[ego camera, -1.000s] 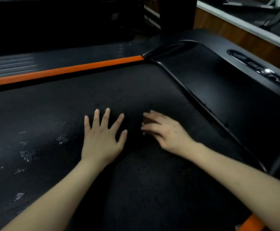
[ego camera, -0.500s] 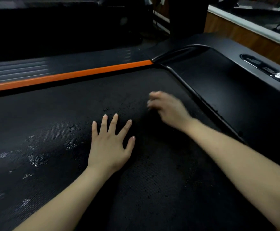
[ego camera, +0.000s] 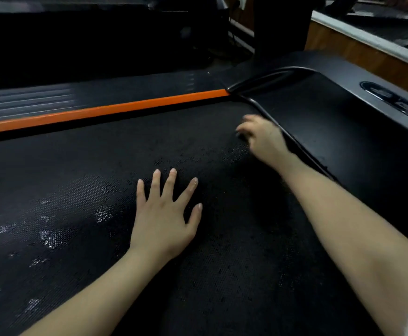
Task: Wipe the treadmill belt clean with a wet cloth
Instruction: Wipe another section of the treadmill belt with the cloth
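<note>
The black textured treadmill belt point(ego camera: 101, 166) fills most of the view, with wet glinting patches on its left part point(ego camera: 50, 238). My left hand point(ego camera: 164, 219) lies flat on the belt's middle, fingers spread, holding nothing. My right hand point(ego camera: 262, 139) is blurred near the belt's far right corner, by the raised black edge. Its fingers curl down over a dark cloth point(ego camera: 240, 137) that barely shows against the belt. A faint wet streak point(ego camera: 234, 152) lies just behind that hand.
An orange strip point(ego camera: 106, 110) borders the belt's far side, with a ribbed black side rail point(ego camera: 28, 100) beyond it. The black motor cover point(ego camera: 343, 132) rises on the right. A black upright post point(ego camera: 280, 27) and a wooden-sided ledge point(ego camera: 368, 54) stand behind.
My right hand has slid away from my left hand toward the belt's far right corner. My left hand has stayed flat on the belt. The view has shifted slightly.
</note>
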